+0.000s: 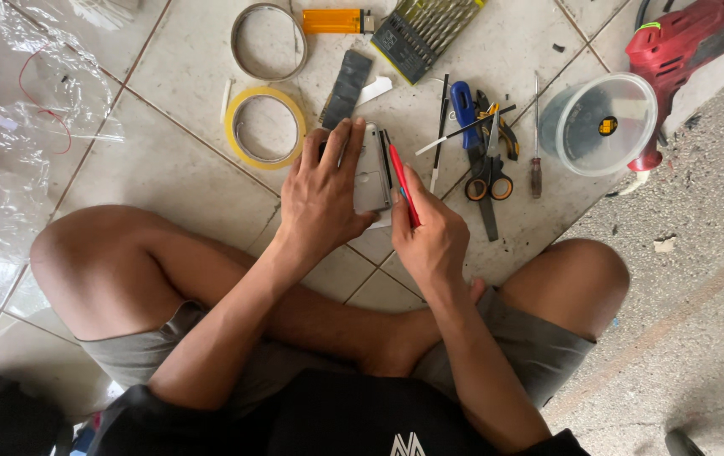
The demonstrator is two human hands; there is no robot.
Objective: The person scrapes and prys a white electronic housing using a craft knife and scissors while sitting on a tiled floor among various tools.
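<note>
I sit on glossy pale floor tiles (176,160); rough concrete (700,279) lies right of my grip. My left hand (321,194) presses the flat grey metal piece (371,173) down, fingers spread, while my right hand (430,236) pinches a slim red pen (403,182) against its edge.

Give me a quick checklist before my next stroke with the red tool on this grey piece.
1. Left hand pressing the grey piece flat on the tile floor: ok.
2. Right hand has a firm grip on the red tool: ok.
3. Tool tip sits at the piece's right edge: ok, though exact contact cannot be told.
4. Left fingers clear of the tool's path: ok, they lie on the far side of the piece.
5. Scissors and screwdriver lie apart from the right hand: ok.
6. Tool edge condition: cannot tell.
</note>
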